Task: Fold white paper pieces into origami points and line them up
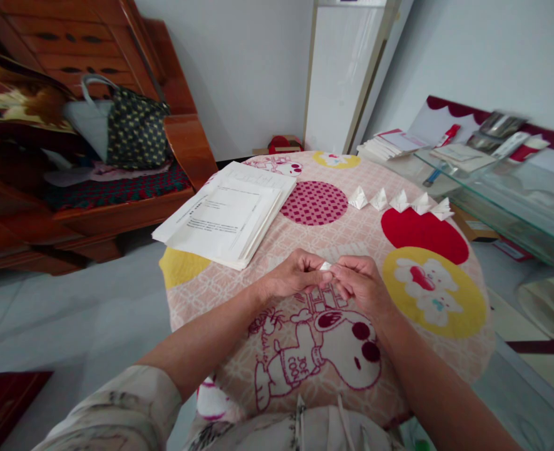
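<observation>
My left hand (pixel 293 275) and my right hand (pixel 361 283) meet over the middle of the round table (pixel 239 376). Both pinch a small folded piece of white paper (pixel 325 266) between their fingertips, and most of it is hidden by the fingers. A stack of printed white sheets (pixel 225 213) lies at the far left of the table. Several small folded white paper shapes (pixel 399 202) stand in a row at the far right, beside a red circle on the patterned cloth.
A wooden bench (pixel 117 207) with a dark patterned handbag (pixel 133 128) stands to the left. To the right is a glass-topped table (pixel 516 200) holding papers and boxes. A tall white cabinet (pixel 342 75) stands against the back wall. Grey tiled floor surrounds the table.
</observation>
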Demonstrator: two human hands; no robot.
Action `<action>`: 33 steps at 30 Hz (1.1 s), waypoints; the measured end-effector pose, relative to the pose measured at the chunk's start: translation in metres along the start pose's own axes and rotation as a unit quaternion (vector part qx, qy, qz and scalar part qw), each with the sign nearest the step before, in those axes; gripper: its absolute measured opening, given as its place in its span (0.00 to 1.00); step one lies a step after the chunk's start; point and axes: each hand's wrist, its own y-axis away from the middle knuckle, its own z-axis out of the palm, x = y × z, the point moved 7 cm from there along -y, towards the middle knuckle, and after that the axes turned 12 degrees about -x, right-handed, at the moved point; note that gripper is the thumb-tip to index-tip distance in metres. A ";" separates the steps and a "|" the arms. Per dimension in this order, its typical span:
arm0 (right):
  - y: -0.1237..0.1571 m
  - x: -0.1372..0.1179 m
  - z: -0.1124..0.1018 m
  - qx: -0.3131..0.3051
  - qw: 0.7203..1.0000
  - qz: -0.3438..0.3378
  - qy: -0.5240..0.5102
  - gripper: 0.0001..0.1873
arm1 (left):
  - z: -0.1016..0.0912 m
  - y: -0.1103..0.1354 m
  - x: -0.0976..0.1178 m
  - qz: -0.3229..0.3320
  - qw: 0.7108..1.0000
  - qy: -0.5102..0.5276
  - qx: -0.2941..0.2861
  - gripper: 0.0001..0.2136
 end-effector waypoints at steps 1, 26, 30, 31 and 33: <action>0.000 -0.001 -0.001 0.001 1.000 -0.002 -0.001 0.21 | 0.000 0.000 -0.001 -0.002 1.000 -0.001 0.002 0.23; -0.007 0.016 0.002 -0.015 0.996 0.065 -0.062 0.22 | -0.017 0.001 0.004 0.030 0.992 -0.069 0.101 0.29; -0.006 0.009 0.001 0.011 0.997 0.047 -0.053 0.24 | -0.016 0.000 0.002 0.025 0.993 -0.056 0.100 0.29; -0.005 0.009 0.001 0.013 0.997 0.049 -0.053 0.24 | -0.016 0.000 0.002 0.023 0.993 -0.055 0.099 0.29; -0.005 0.009 0.002 0.015 0.997 0.053 -0.052 0.25 | -0.016 0.000 0.003 0.022 0.993 -0.053 0.100 0.30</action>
